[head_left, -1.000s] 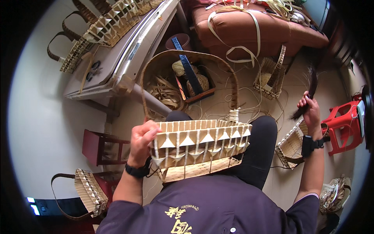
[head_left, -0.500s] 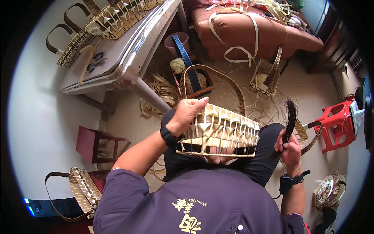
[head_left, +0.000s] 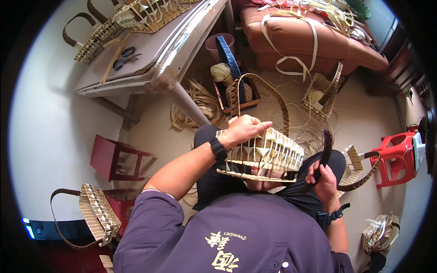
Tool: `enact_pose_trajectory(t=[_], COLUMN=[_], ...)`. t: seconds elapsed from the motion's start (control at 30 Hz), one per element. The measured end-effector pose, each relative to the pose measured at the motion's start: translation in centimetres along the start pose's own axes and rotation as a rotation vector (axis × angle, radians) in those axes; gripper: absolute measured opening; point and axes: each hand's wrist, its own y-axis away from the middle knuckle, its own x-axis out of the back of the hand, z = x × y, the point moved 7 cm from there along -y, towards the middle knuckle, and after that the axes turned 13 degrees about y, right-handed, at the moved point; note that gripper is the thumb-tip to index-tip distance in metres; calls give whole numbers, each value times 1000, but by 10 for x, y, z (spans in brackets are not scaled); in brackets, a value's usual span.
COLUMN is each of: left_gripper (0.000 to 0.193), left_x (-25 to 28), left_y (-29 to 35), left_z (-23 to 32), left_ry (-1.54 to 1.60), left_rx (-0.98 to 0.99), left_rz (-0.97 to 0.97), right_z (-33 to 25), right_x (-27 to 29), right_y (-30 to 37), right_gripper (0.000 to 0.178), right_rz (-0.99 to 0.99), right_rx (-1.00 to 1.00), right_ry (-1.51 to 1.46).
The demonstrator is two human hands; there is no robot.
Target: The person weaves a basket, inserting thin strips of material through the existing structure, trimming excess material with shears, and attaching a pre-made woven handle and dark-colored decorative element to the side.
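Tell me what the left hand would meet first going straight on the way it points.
Likely the right side of the handle on the basket the left hand holds, though depth is unclear.

Pale woven basket, dark fibre bundle
Arch-handled, the basket tilts over the lap; the bundle points upward.

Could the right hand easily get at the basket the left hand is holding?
Probably yes: the right hand is close beside the basket, and nothing visible blocks the gap. It grips a dark bristly bundle, though, which may hinder grasping.
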Motion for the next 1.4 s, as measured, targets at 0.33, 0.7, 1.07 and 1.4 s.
enact_pose_trajectory(t=[0.33,0.7,1.07,1.4], left_gripper=[58,38,23,33], left_x=[-47,-17,-23,-47], left_y=[-35,7,80,84], left_z=[9,36,49,63], left_ry=[-285,42,475,225], left_rx=[-57,-309,-128,-341], left_rz=[-29,-52,-93,-238], right_z=[-5,-5,-54,-52], right_x=[-24,-31,-41,-66], right_y=[9,22,15,-19], right_gripper=[27,30,31,21], right_rz=[9,-91,-160,-176], right_rx=[30,-95,42,43], right_ry=[88,123,126,87])
